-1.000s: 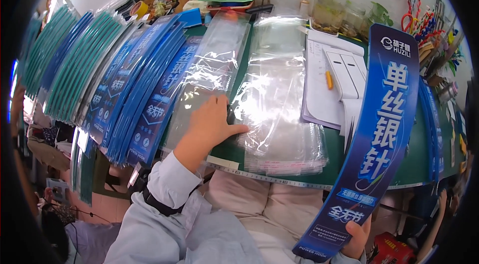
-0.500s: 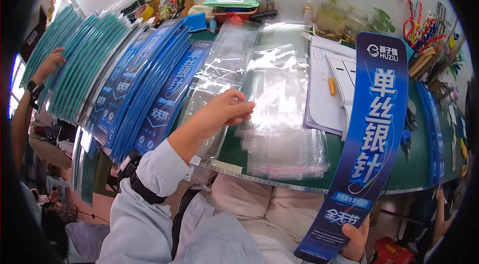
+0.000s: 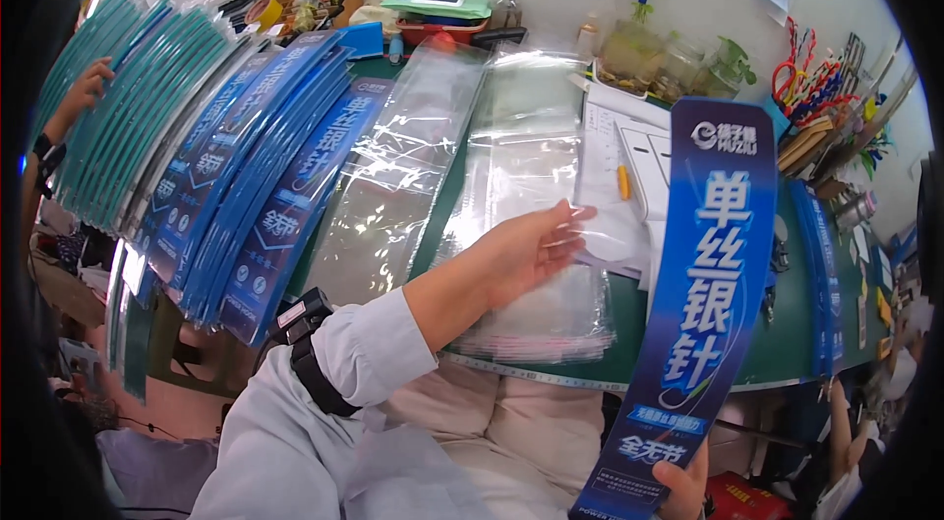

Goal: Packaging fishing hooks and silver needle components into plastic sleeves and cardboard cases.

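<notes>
A long blue printed card point(image 3: 703, 274) stands tilted on the right, gripped near its lower end by my right hand point(image 3: 685, 481), the thumb lying on its front. My left hand point(image 3: 531, 250) hangs over a stack of see-through plastic bags point(image 3: 536, 323), its fingers loosely stretched and apart, nothing in them. Pinkish strips line the near ends of these bags. Left of that stack, another see-through plastic sleeve point(image 3: 379, 225) lies flat on the green table mat point(image 3: 452, 191).
Overlapping blue packaged cards point(image 3: 246, 176) and green-edged packs point(image 3: 147, 117) fill the left, where another person's hand point(image 3: 88, 87) touches them. Papers point(image 3: 600, 127) and an orange marker point(image 3: 623, 183) lie behind the raised card. Glass jars point(image 3: 629, 53) line the wall. More blue cards point(image 3: 818, 274) sit far right.
My left hand has moved right across the bag stack, and its fingers have opened out. The blue card has shifted slightly left and down in the view, still in my right hand.
</notes>
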`<state>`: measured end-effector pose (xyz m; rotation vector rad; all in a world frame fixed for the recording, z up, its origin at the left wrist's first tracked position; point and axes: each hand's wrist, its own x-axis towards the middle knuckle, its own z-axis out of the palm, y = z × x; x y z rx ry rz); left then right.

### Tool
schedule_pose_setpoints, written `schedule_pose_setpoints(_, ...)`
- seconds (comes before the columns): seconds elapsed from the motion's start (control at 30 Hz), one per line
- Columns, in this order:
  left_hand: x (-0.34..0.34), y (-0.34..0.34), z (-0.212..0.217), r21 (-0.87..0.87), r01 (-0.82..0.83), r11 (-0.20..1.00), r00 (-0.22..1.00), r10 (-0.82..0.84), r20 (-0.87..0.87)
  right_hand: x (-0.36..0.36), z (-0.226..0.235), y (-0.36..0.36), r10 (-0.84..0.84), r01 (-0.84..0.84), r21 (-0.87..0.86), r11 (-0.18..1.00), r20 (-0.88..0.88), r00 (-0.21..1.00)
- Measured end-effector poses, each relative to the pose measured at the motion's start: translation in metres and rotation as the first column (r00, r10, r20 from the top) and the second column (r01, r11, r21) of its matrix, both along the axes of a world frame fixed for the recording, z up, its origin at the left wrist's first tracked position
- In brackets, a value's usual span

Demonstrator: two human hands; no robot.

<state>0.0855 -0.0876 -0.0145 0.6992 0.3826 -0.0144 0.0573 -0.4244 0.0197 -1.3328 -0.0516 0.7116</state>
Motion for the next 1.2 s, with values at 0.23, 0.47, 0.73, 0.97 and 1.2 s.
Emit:
schedule_pose_setpoints(0.23, 0.034, -0.002, 0.007, -0.043, -0.25, 0.967, 0.944, 0.254, 0.21, -0.006, -0.004, -0.005, 0.079, -0.092, -0.145, 0.985, -0.093, 0.993)
schedule_pose_setpoints(0.47, 0.044, 0.001, 0.014, -0.055, -0.426, 0.903, 0.878, 0.427, 0.215, -0.002, -0.015, -0.001, 0.082, -0.096, -0.117, 0.988, -0.124, 0.989)
schedule_pose_setpoints(0.73, 0.039, 0.0, 0.017, -0.011, -0.367, 0.93, 0.892, 0.355, 0.28, 0.001, -0.022, 0.006, 0.119, -0.122, -0.023, 0.992, -0.1, 0.988)
schedule_pose_setpoints(0.97, 0.034, 0.001, 0.034, 0.058, -0.308, 0.95, 0.897, 0.27, 0.35, 0.007, -0.038, 0.004, 0.195, -0.182, 0.093, 0.979, -0.168, 0.966)
schedule_pose_setpoints(1.2, 0.029, 0.016, 0.045, 0.162, -0.239, 0.957, 0.907, 0.161, 0.39, 0.007, -0.04, 0.007, 0.252, -0.217, 0.158, 0.963, -0.258, 0.932)
